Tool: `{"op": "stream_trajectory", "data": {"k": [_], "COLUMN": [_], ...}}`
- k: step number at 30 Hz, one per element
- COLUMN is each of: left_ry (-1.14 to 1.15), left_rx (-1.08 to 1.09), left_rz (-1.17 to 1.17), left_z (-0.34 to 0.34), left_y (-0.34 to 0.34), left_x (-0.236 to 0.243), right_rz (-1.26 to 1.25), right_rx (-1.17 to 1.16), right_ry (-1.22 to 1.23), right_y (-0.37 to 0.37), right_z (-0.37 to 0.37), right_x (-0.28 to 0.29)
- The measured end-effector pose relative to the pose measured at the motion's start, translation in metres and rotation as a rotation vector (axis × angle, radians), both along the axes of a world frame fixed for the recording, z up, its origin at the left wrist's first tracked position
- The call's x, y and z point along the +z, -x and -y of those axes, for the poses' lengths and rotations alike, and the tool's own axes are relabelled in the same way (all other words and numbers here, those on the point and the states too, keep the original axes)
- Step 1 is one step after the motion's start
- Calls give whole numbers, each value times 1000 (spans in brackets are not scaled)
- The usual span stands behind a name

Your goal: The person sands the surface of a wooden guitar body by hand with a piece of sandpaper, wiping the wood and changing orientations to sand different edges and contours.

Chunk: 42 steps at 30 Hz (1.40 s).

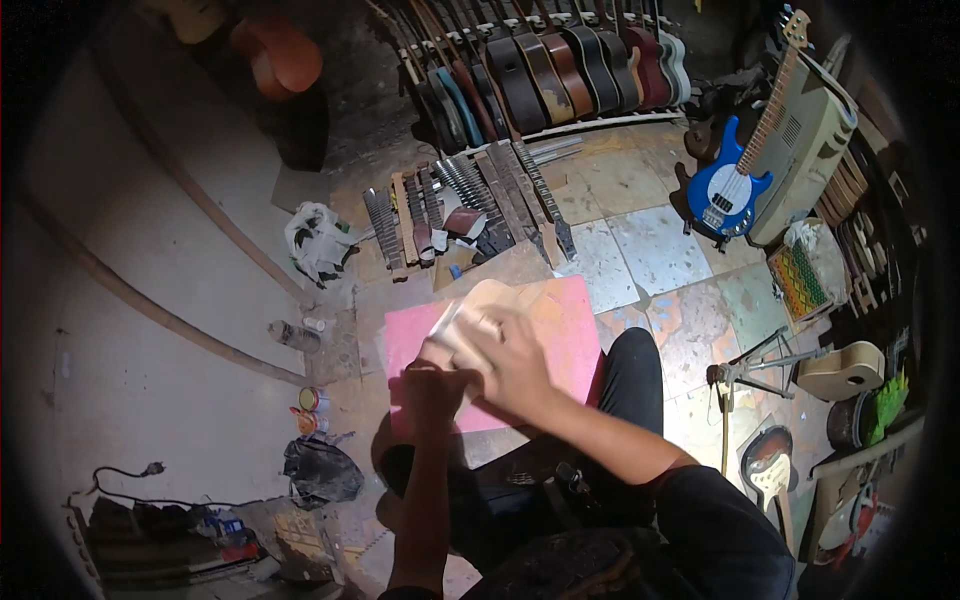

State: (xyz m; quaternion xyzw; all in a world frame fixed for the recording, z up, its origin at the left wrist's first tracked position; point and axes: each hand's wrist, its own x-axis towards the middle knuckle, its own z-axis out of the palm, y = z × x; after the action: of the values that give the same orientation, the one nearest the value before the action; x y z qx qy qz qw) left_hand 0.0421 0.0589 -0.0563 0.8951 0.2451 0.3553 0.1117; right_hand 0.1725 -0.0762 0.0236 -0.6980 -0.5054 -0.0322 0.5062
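A pale wooden piece (pixel 488 296) with a rounded far end is held at a tilt over a pink board (pixel 566 335) in front of my lap. My left hand (pixel 436 386), in shadow, is closed round its near left end. Across its upper face lies my right hand (pixel 516 366), smeared by motion, so how its fingers sit is unclear. Whether anything is under the right palm is hidden. A pale strip shows along the piece's left side, too blurred to name.
Beyond the board lie several guitar necks (pixel 430 215), with a row of guitars (pixel 560 80) behind them. A blue bass guitar (pixel 728 190) leans at the right. Cans (pixel 312 400), a bottle (pixel 293 335) and a black bag (pixel 320 470) stand left. A metal stand (pixel 765 368) is right.
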Motion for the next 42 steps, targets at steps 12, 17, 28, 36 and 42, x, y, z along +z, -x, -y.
{"op": "stream_trajectory", "data": {"k": [12,17,28,36,42], "left_ry": [491,453,461,525,471], "left_rx": [73,35,35,-24,12], "left_rz": [-36,-18,2,-63,-115], "left_z": [51,59,64,61,67], "left_y": [-17,-26,-22,-10,-10], "left_x": [66,64,57,71,65], "right_rz": [172,-382,-344,241,-29], "right_rx": [81,80,141,100,104], "right_ry": [270,356,386,195,323], "right_y": [-20,-113,-106,-45,-73], "right_z": [30,-2,0,27,14], "right_x": [39,10,19,29,22]}}
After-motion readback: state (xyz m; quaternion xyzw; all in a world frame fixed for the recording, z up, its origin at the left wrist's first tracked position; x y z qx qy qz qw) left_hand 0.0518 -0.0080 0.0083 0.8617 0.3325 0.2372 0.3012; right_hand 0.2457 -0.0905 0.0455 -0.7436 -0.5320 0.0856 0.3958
